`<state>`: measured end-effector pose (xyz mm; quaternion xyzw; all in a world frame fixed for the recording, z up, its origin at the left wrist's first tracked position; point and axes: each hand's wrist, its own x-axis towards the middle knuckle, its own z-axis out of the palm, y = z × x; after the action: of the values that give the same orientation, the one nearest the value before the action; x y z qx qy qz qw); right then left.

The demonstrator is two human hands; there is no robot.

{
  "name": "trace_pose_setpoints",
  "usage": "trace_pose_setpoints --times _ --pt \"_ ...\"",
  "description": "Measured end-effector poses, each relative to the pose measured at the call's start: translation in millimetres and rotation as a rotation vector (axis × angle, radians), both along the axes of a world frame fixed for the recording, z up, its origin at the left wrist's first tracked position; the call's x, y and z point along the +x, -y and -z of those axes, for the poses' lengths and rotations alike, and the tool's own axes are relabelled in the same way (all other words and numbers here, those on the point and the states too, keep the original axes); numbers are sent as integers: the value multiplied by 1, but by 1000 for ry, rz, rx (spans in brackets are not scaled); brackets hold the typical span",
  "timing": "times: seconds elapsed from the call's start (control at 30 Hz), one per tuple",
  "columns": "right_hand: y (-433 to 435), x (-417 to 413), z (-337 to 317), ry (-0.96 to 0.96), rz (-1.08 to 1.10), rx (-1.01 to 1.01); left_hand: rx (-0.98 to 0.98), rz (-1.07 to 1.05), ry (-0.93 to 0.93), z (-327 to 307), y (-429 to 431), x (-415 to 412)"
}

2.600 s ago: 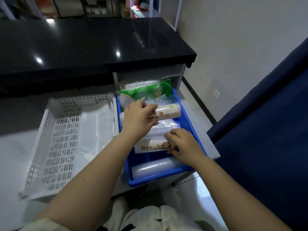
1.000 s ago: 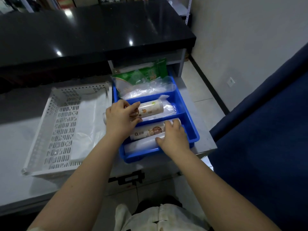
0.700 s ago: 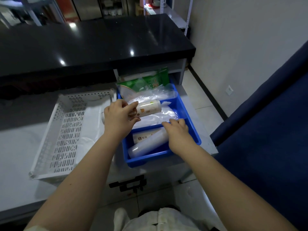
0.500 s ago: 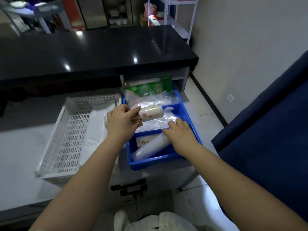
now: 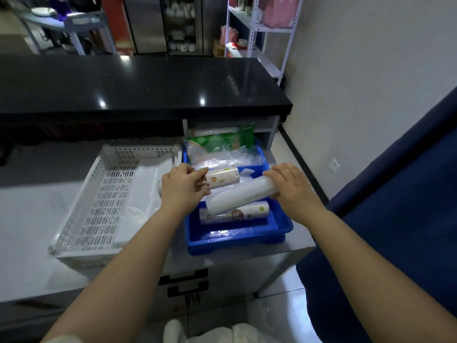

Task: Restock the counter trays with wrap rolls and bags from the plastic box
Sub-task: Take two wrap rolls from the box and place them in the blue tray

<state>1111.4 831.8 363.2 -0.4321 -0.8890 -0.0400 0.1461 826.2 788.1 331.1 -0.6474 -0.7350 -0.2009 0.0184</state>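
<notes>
Both hands hold rolls over the blue tray (image 5: 237, 240)
Left hand (image 5: 181, 188) grips a printed roll (image 5: 221, 178); right hand (image 5: 290, 185) clasps a plain white roll (image 5: 238, 198), tilted above another roll (image 5: 235, 214) lying inside

A black glossy countertop (image 5: 138, 85) spans the upper frame. A white metal shelving unit (image 5: 259, 33) stands upper right. A dark blue panel (image 5: 400, 194) fills the right edge.

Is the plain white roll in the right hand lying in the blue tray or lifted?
Lifted. The right hand holds the plain white roll tilted above the printed roll.
</notes>
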Motion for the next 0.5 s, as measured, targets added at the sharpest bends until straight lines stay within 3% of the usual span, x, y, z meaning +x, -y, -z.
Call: trace_pose_setpoints --times 0.2,0.4,0.5 --pt "-13 29 -15 -222 186 44 -83 78 36 10 10 27" --pt "-8 18 2 -220 244 21 -189 209 -36 32 30 70" --pt "-6 15 14 -219 249 5 -227 217 31 41 38 84"
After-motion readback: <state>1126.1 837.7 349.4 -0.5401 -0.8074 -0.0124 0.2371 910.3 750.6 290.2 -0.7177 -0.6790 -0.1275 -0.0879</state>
